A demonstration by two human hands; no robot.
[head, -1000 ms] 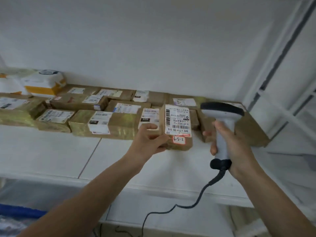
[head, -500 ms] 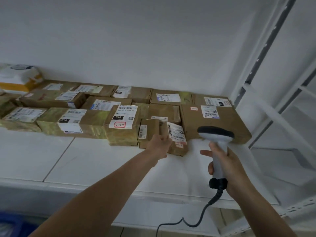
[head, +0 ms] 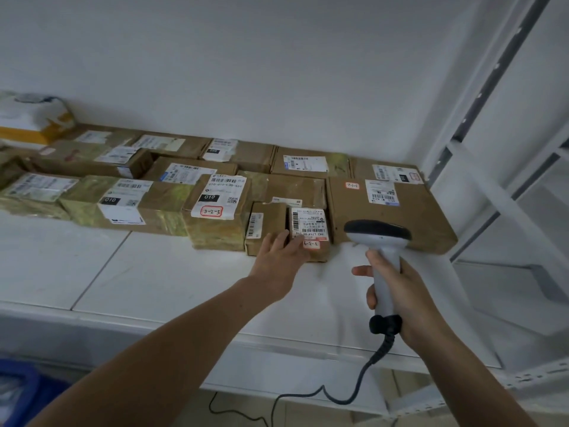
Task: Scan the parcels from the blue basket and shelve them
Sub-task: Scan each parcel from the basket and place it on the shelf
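Observation:
A small brown parcel [head: 311, 224] with a white barcode label and a red-edged tag reading 3-3-4 lies flat on the white shelf [head: 172, 272], in the gap between other boxes. My left hand [head: 278, 257] rests against its front with straight fingers. My right hand [head: 397, 291] grips the handle of a grey and black barcode scanner [head: 378, 234], held upright just right of the parcel. A corner of the blue basket [head: 17, 392] shows at the bottom left.
Several brown labelled parcels [head: 220, 208] fill the back of the shelf from left to right; a large box [head: 388, 211] sits at the right end. White shelf uprights [head: 480, 97] stand at the right. The scanner's black cable [head: 345, 392] hangs below the shelf edge.
The small parcel went from being held upright in my left hand in front of the scanner to lying flat on the shelf between boxes. My left hand now only touches it.

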